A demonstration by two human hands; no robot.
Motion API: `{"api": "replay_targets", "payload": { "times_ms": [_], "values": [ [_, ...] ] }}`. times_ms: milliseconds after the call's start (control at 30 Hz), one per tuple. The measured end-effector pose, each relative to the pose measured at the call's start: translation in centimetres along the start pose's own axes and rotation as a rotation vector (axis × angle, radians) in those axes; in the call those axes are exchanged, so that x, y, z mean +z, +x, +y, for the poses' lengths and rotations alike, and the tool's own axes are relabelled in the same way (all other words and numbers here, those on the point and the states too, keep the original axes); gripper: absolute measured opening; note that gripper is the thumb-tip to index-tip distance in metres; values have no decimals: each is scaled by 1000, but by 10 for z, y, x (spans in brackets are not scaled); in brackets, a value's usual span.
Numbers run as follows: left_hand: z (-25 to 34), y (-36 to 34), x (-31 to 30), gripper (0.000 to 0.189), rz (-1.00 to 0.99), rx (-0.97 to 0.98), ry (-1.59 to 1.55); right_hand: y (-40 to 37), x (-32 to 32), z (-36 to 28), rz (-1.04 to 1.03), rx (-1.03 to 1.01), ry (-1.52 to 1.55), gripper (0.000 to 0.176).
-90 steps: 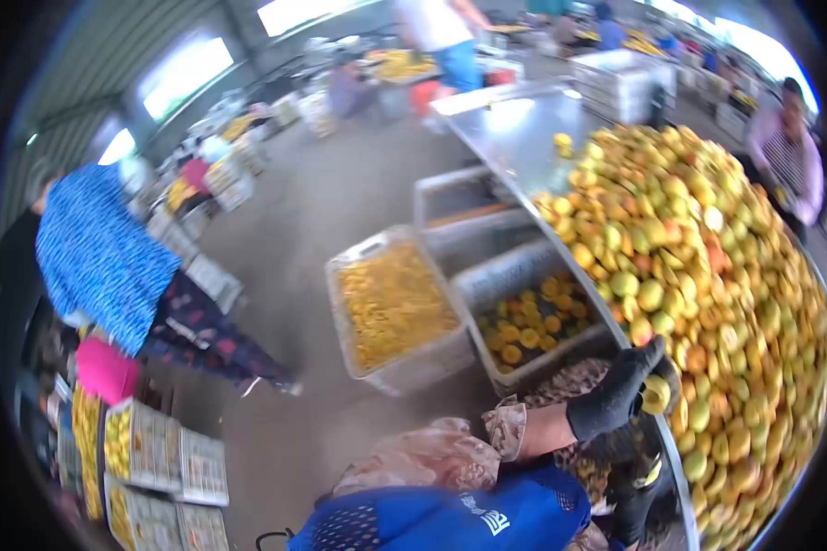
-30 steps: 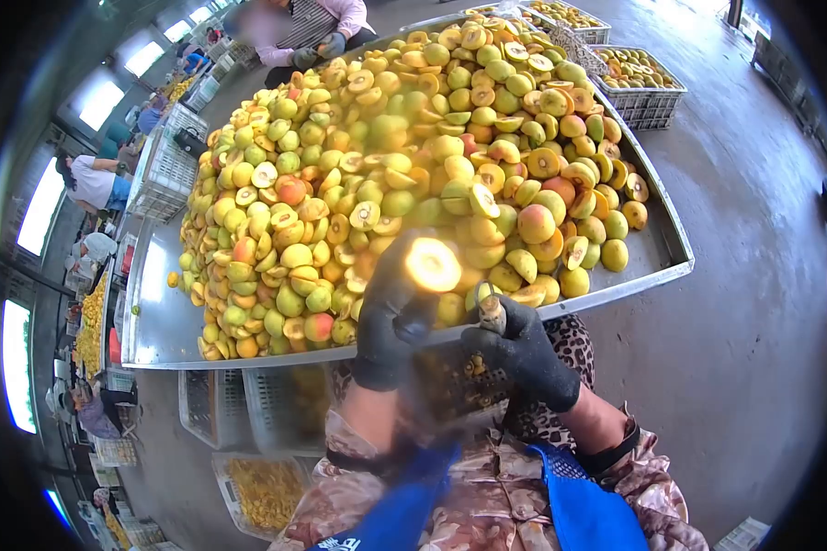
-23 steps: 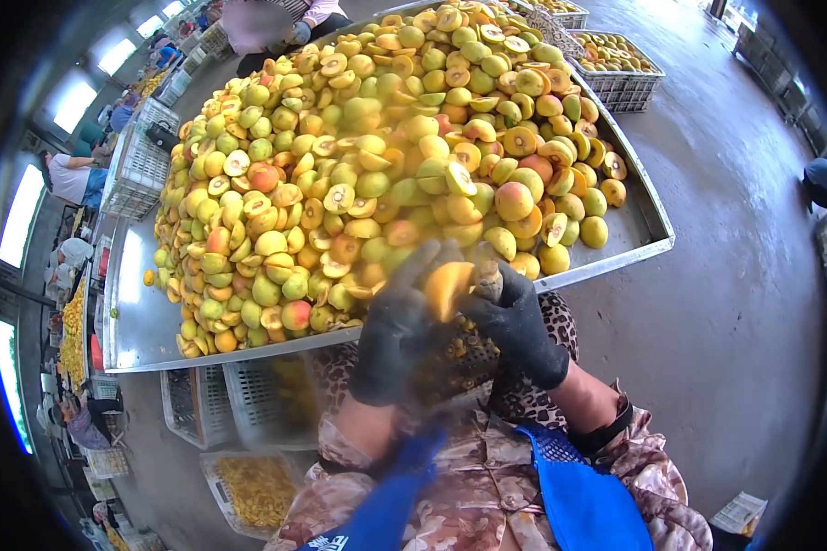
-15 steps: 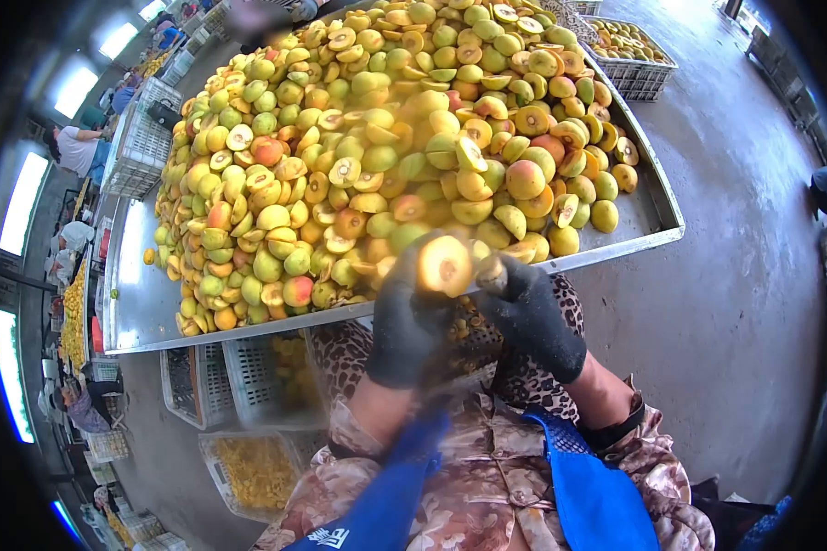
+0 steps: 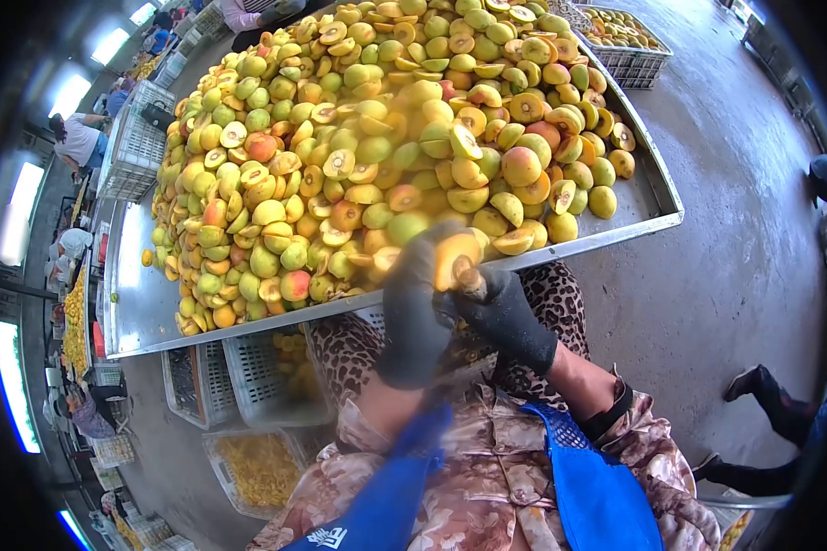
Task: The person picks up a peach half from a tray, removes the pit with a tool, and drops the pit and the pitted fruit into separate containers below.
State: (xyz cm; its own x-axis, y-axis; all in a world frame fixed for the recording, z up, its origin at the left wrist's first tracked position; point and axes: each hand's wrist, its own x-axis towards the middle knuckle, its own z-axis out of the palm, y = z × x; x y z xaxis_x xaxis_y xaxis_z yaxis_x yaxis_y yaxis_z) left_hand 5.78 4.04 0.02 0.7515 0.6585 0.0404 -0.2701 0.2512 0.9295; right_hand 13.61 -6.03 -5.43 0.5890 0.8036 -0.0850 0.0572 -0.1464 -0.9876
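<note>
My left hand point(image 5: 412, 317), in a dark glove, is closed around a yellow peach half point(image 5: 454, 257), its cut face showing. My gloved right hand point(image 5: 513, 320) grips a small tool with a rounded, wooden-looking handle end point(image 5: 471, 283), held against the lower edge of the cut face. Whatever working end the tool has is hidden. Both hands are just over the near rim of a metal tray table point(image 5: 606, 241), above my lap. A large heap of whole-looking and halved peaches point(image 5: 340, 165) covers much of the tray.
Below the tray at left stand plastic crates point(image 5: 271, 381), and another crate point(image 5: 213, 459) holds yellow pieces. A crate of peaches point(image 5: 629, 60) is at the back right. A person's legs point(image 5: 776, 413) show at right. Other people work along the left side.
The tool in my right hand has moved left onto the peach half, whose cut face has tilted. At right, a person's legs have come into view.
</note>
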Motion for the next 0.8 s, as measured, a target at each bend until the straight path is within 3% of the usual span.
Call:
{"api": "replay_targets", "payload": {
  "times_ms": [100, 200, 233, 300, 333, 367, 400, 433, 500, 567, 633, 700, 733, 800],
  "values": [
    [-2, -4, 1, 40, 5, 51, 63, -4, 3, -1, -38, 67, 232, 15],
    [-4, -6, -4, 33, 29, 136, 203, -13, 4, -5, -125, 39, 255, 17],
    [-2, -7, -4, 33, 21, 181, 315, -15, 8, -1, -153, -140, 159, 18],
    [-5, -9, -1, 29, 50, 164, 223, -17, 9, 11, -227, -195, 231, 30],
    [0, -8, -2, 26, -30, 320, 571, -17, 9, 18, -266, -221, 268, 38],
    [6, -11, 10, 20, 37, 125, 216, -12, 12, 29, -237, -302, 287, 33],
    [7, -10, 10, 23, 28, 108, 227, -11, 10, 30, -228, -332, 282, 31],
    [8, -9, 11, 26, 9, 183, 393, -10, 9, 30, -219, -362, 276, 40],
    [9, -14, 8, 31, 19, 390, 744, -20, 4, 1, -226, -287, 169, 34],
    [18, -22, 35, 31, 81, 541, 739, -27, 6, -16, -156, -258, 94, 29],
    [27, -10, 24, 37, -132, 717, 775, -25, 1, -18, -291, -180, 276, 18],
    [30, -14, 18, 45, -265, 614, 593, -27, 1, -19, -265, -218, 373, 19],
    [32, -23, 22, 50, -280, 425, 402, -28, 3, -22, -180, -296, 377, 17],
    [42, -38, 26, 58, -249, 268, 376, -34, 16, -28, -17, -437, 393, 16]
  ]
}}
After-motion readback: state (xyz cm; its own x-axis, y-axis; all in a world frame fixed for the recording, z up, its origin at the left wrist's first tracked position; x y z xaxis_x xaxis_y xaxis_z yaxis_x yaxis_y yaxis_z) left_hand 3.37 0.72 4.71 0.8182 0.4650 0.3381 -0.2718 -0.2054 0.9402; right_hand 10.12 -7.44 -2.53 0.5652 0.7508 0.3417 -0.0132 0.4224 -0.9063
